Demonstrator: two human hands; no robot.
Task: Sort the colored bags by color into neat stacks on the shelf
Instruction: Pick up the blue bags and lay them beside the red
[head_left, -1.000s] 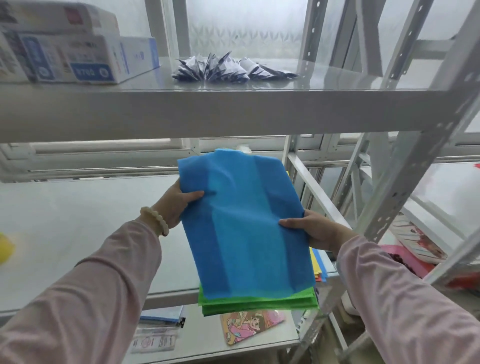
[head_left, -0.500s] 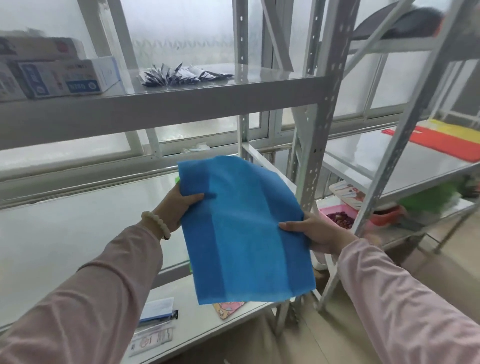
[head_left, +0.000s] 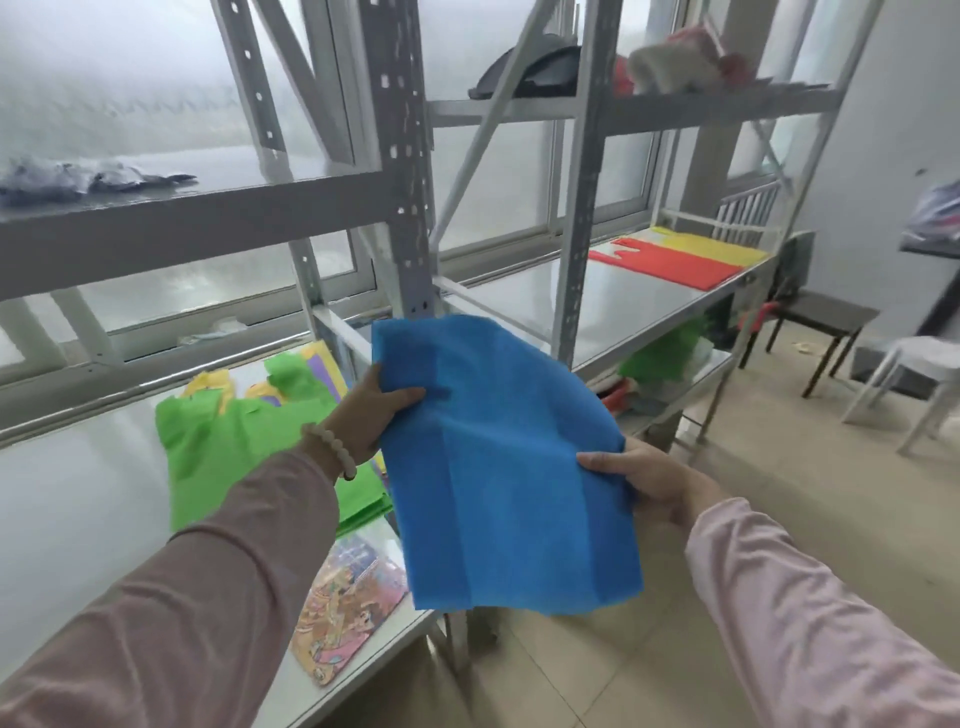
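Observation:
I hold a folded blue bag (head_left: 509, 467) in the air in front of the shelf uprights. My left hand (head_left: 371, 413) grips its upper left edge and my right hand (head_left: 644, 478) grips its right edge. On the near shelf (head_left: 78, 499) to the left lies a pile of bags with a green bag (head_left: 228, 447) on top and yellow and purple ones under it. On the farther shelf unit to the right, a red bag stack (head_left: 670, 265) and a yellow bag stack (head_left: 711, 247) lie flat side by side.
A grey steel upright (head_left: 402, 166) stands just behind the blue bag. A colourful picture book (head_left: 348, 603) lies on the lower shelf. Green and other items (head_left: 660, 358) fill the right unit's lower shelf. A stool (head_left: 826, 322) and white chair (head_left: 914, 374) stand on the tiled floor at right.
The view has swung right and back. The blue bag, held in both hands, has moved away from the green pile towards the right shelf unit.

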